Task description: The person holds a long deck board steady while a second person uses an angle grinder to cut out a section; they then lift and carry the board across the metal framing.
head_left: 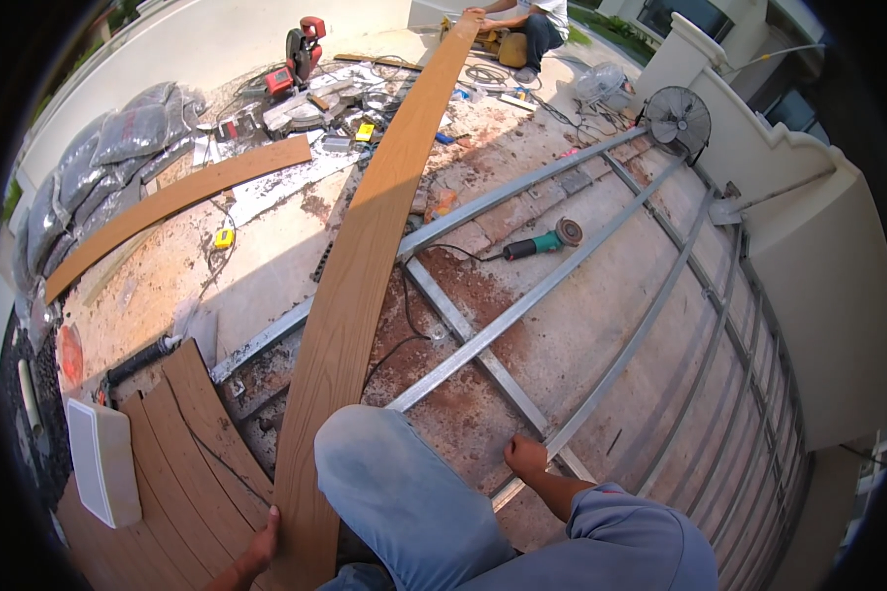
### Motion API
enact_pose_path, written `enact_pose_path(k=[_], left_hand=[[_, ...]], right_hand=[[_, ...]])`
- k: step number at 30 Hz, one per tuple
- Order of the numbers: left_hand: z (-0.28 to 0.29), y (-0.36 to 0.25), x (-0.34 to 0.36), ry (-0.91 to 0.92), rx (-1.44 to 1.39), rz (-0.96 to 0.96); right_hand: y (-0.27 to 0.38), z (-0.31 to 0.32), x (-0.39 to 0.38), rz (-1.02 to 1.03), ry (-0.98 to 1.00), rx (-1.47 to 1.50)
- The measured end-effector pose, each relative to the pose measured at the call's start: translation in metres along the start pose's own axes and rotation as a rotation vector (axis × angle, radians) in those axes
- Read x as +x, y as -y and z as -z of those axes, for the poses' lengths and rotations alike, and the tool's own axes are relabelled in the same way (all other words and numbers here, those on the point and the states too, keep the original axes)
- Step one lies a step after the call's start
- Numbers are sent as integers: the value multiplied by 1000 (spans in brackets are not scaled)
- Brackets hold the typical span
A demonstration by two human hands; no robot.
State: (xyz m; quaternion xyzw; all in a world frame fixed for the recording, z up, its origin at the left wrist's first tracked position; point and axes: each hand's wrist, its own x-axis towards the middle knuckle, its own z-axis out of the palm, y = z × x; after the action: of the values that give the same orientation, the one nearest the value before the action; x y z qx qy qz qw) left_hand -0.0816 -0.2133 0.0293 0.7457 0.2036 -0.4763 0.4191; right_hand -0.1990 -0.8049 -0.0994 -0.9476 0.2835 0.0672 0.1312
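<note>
A long brown decking board [370, 231] runs from beside my knee up to a co-worker at the far end. My left hand [264, 540] grips its left edge near the lower end, the fingers partly hidden. My right hand [525, 455] is closed in a loose fist over the galvanized metal frame [493, 369], and nothing shows sticking out of it. Laid brown decking [182, 458] lies left of my left hand. Ahead of my right hand, a green angle grinder [542, 242] with a round disc rests on the ground between the frame bars.
The co-worker [537, 25] has a hand on the board's far end. A second board [177, 202] lies left, near silver-wrapped sacks [133, 138]. A red cut-off saw [301, 54] stands among scraps. A black fan [678, 118] is by the right wall; a white box [103, 463] sits on the decking.
</note>
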Motion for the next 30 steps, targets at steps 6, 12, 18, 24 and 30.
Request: enact_pose_path(k=[6,12,18,24,30], left_hand=[[-5,-11,-13,-24,21,19],[-3,9,-9,-18,-10,19],[1,12,-7,-29,74,50],[-1,7,-3,-5,70,10],[2,31,16,12,20,-28]], right_hand=[[1,3,0,-12,19,-8],[3,2,0,-17,35,-12],[0,1,0,-7,16,-16],[-2,-1,1,0,12,-17],[-3,-3,0,16,-17,11]])
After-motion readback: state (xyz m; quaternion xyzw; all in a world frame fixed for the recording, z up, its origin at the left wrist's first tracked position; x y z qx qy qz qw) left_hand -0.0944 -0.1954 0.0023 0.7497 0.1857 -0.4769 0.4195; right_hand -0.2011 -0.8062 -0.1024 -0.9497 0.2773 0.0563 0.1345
